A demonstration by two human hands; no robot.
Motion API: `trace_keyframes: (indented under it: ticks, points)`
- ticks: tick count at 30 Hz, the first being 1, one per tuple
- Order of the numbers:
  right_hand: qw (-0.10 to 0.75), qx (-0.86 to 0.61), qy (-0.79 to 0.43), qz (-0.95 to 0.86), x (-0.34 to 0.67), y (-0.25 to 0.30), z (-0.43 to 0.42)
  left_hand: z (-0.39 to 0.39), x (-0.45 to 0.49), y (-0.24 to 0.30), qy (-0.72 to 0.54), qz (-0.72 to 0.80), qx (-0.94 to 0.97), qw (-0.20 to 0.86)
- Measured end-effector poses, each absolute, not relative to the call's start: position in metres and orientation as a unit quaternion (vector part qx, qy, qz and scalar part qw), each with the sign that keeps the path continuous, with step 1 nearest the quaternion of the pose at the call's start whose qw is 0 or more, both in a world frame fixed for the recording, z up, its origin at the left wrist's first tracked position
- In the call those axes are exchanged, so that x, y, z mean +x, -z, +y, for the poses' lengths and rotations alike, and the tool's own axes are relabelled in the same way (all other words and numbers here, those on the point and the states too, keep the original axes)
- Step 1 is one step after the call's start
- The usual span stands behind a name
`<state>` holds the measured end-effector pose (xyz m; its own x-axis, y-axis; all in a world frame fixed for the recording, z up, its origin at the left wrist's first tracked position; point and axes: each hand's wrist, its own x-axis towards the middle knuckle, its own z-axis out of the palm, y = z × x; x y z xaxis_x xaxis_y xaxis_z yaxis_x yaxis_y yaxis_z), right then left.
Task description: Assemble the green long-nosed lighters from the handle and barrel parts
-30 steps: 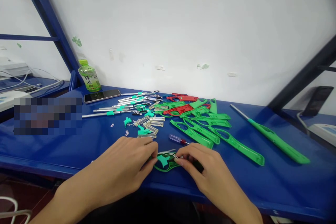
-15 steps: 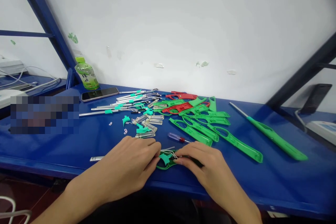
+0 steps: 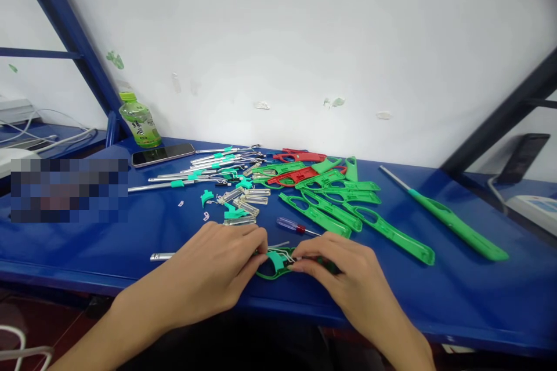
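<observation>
A green lighter handle shell (image 3: 268, 275) lies open side up at the table's front, partly covered by both hands. A teal trigger (image 3: 275, 261) and thin white wires (image 3: 285, 252) sit in it. My left hand (image 3: 221, 261) is closed, thumb and fingers pinched at the shell's left end beside the trigger. A silver metal tube (image 3: 161, 257) sticks out to the left behind that wrist. My right hand (image 3: 343, 264) pinches at the shell's right side, by the wire ends and a small black part; its exact hold is hidden. A screwdriver (image 3: 291, 225) lies just beyond.
Several green half shells (image 3: 387, 232) and red shells (image 3: 296, 175) are piled behind. Clear fuel tanks (image 3: 250, 207), loose teal triggers (image 3: 206, 197) and metal tubes with wires (image 3: 174, 177) lie left. A whole green lighter (image 3: 456, 223) is right; a phone (image 3: 163, 155) and bottle (image 3: 139, 122) stand back left.
The teal trigger has shifted slightly and sits more upright in the shell, with my left fingertips closer to it. My right hand keeps its pinch. The view has tilted a little.
</observation>
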<state>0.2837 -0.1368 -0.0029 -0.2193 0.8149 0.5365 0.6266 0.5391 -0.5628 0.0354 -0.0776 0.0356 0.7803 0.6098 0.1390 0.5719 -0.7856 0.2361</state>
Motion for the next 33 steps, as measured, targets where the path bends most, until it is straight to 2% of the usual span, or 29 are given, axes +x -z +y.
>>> trace_keyframes:
  ticks: [15,33]
  points:
    - [0.48,-0.481,-0.121,-0.724,0.2818,0.0,-0.1407,-0.0721,0.0335,-0.032,-0.163,0.302,0.92,0.187]
    - [0.497,-0.489,-0.136,-0.704,0.28,-0.0017,-0.139,-0.0703,0.0375,-0.029,-0.193,0.293,0.92,0.174]
